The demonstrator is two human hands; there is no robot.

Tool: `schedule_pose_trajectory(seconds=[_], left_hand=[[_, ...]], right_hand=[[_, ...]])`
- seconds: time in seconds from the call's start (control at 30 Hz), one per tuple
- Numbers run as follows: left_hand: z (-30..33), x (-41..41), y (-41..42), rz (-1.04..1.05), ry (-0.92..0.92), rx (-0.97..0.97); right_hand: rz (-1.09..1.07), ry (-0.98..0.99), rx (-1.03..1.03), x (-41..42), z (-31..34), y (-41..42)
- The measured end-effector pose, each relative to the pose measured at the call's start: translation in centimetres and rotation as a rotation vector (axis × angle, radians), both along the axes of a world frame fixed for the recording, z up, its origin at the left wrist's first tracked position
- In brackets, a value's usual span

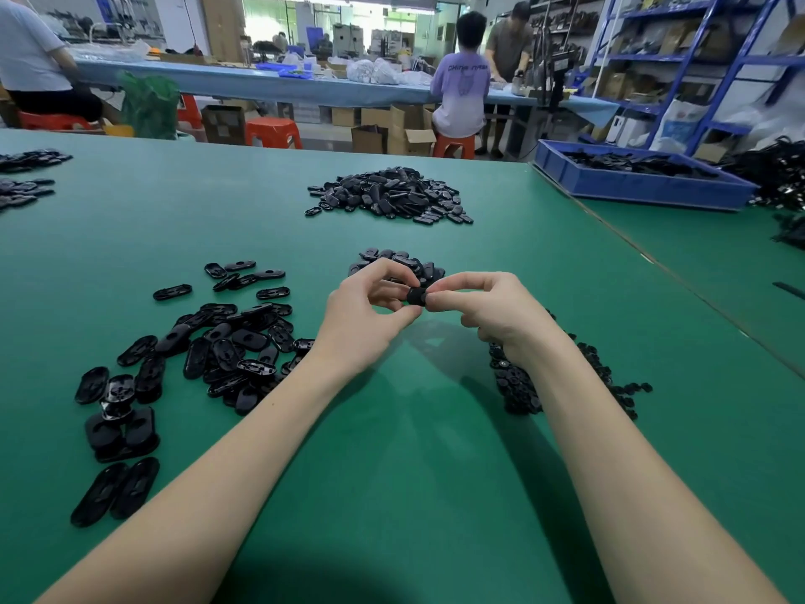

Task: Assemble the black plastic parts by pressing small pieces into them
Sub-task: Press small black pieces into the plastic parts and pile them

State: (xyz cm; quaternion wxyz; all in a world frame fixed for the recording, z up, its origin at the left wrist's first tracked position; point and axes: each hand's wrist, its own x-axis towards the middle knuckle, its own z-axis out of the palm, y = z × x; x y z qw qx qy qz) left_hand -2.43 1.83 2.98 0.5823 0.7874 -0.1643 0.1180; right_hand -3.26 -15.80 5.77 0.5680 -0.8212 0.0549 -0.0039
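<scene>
A loose spread of black oval parts [226, 342] is laid on the green table [392, 473] at nine o'clock from the hands. The left hand [363, 318] is raised above the table, its thumb and curled fingers pinched on a black plastic piece [417, 296]. That piece is held between both hands, at three o'clock from the left. It is also gripped by the right hand [492, 309], fingertips closed on its other side. Small black pieces [522, 385] are heaped under the right wrist, at five o'clock.
</scene>
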Motion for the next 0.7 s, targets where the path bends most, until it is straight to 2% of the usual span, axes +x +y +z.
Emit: schedule_pose_trajectory(seconds=[0.2,0.33,0.47,0.7], left_hand=[[0.27,-0.25,-0.02,-0.012,0.023,0.010],[0.62,-0.17,0.37,-0.113,0.183,-0.073],[0.62,0.01,0.59,-0.186,0.346,-0.242],[0.42,0.18,0.43,-0.147,0.419,-0.302]], right_hand=[[-0.009,-0.004,-0.036,0.17,-0.38,-0.07],[0.008,0.048,0.005,0.05,-0.47,-0.35],[0.039,0.041,0.005,0.12,-0.53,-0.42],[0.094,-0.009,-0.015,0.36,-0.16,-0.28]])
